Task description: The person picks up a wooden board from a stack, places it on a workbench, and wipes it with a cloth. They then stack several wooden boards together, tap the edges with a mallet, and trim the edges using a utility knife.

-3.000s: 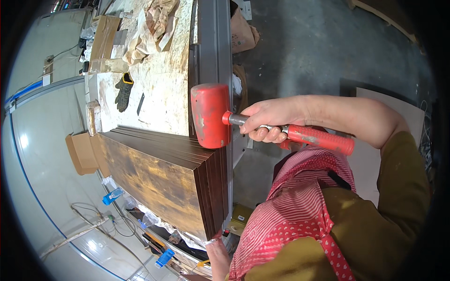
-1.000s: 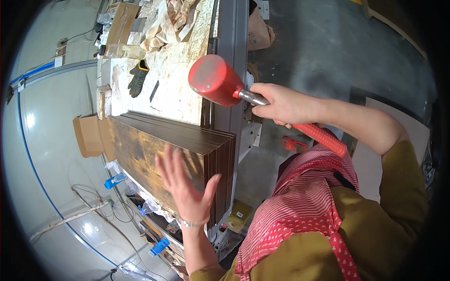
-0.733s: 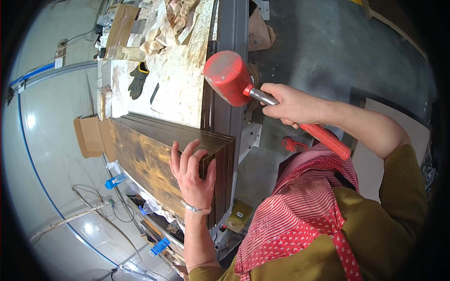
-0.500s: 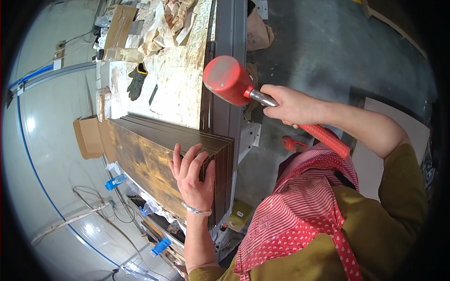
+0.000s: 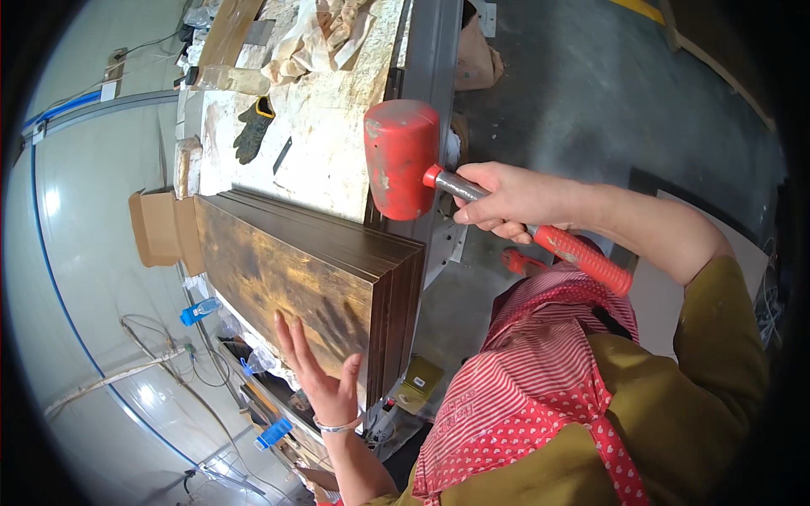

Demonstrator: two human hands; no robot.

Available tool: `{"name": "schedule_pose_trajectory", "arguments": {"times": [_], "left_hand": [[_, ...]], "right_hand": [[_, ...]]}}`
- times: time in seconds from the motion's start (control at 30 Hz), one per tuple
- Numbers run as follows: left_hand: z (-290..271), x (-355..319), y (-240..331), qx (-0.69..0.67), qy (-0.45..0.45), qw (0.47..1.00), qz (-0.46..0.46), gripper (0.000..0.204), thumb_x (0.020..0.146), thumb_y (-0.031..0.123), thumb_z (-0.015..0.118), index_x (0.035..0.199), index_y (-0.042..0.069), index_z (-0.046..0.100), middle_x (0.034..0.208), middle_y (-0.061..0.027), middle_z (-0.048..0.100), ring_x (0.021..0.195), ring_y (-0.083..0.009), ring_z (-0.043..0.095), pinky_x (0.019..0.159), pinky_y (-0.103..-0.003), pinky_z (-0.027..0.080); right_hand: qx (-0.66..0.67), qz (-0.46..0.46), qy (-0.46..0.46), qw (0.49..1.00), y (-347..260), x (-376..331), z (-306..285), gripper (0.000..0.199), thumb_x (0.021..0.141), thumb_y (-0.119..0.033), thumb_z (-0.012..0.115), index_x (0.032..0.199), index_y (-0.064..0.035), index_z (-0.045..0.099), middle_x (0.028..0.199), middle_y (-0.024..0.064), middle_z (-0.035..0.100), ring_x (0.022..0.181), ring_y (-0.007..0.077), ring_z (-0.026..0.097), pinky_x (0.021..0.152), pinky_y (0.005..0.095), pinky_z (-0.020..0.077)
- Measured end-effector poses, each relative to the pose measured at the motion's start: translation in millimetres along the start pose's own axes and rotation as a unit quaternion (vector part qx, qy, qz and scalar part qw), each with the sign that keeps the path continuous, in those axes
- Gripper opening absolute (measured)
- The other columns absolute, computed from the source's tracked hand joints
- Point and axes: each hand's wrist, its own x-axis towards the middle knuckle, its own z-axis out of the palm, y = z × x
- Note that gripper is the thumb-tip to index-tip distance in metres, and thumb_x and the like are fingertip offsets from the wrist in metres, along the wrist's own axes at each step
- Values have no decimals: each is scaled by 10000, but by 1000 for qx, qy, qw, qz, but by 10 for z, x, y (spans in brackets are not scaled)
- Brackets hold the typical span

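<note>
A red rubber mallet (image 5: 402, 160) is in my right hand (image 5: 510, 198), whose fingers wrap round the grey metal shaft below the head. Its red textured grip sticks out past the hand toward my body. The scuffed head hangs over the bench edge, close to the far corner of a stack of dark brown panels (image 5: 287, 282). The panels stand on edge, packed together, the outermost face mottled brown and yellow. In front of that face is my left hand (image 5: 322, 375), fingers spread and holding nothing; whether it touches the panel I cannot tell.
Beyond the stack, the white stained bench top (image 5: 312, 126) holds a dark glove (image 5: 254, 131), a thin dark blade-like strip (image 5: 283, 155), a clear bottle (image 5: 232, 79) and crumpled cloth (image 5: 325, 38). An open cardboard box (image 5: 160, 228) sits left of the panels. A grey rail (image 5: 434, 72) edges the bench.
My left hand has come off the top edges of the panels and moved down toward me. The mallet's head has turned and dropped slightly, still in my right hand.
</note>
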Motion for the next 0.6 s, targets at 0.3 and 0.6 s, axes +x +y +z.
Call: {"name": "schedule_pose_trajectory", "arguments": {"times": [0.3, 0.6], "left_hand": [[335, -799, 231, -153, 232, 954, -111, 217, 787, -2, 549, 1002, -32, 554, 922, -134, 525, 842, -259, 530, 809, -349, 419], [560, -712, 524, 110, 196, 972, -64, 709, 659, 235, 799, 1255, 52, 461, 1335, -235, 391, 1217, -424, 384, 979, -510, 336]], "right_hand": [[-138, -3, 16, 990, -187, -43, 3, 177, 894, -154, 543, 948, -73, 395, 630, -36, 376, 420, 31, 348, 357, 213, 299], [-48, 4, -62, 997, -652, 355, 210, 129, 896, -153, 524, 903, -99, 407, 592, -62, 347, 409, -6, 326, 327, 164, 301]]}}
